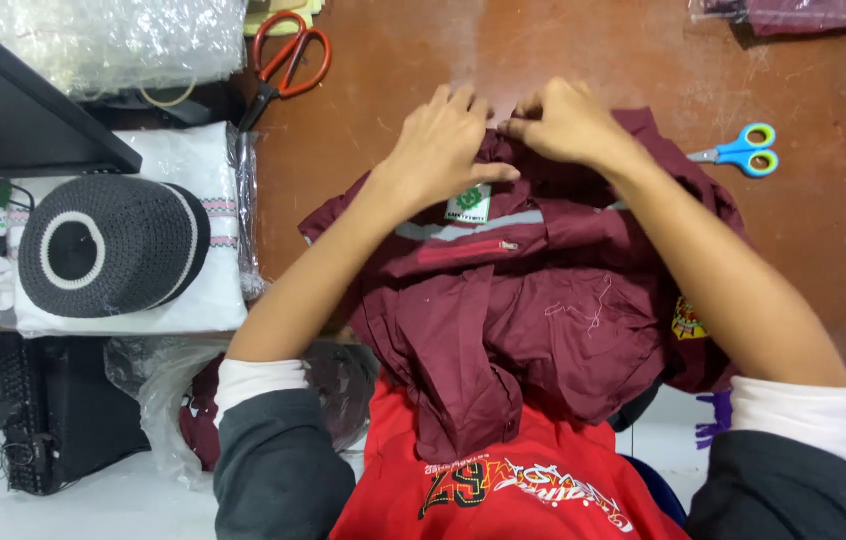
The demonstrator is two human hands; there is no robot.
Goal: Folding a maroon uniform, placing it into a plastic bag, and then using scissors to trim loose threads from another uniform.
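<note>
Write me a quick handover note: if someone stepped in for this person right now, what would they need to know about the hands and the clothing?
Left hand: resting on the maroon garment near its top edge, thumb beside the small green-and-white label.
Right hand: pinching the fabric at the top edge, close to the left hand.
Garment: bunched on the brown table, lower part hanging toward the person's lap; grey stripe and zip showing.
Nearby, untouched: blue scissors to the right, orange scissors to the upper left, knitted cap on folded white cloth.
Done: garment on the table, both hands at its top.
Left: it is still crumpled, not flat or folded.
</note>
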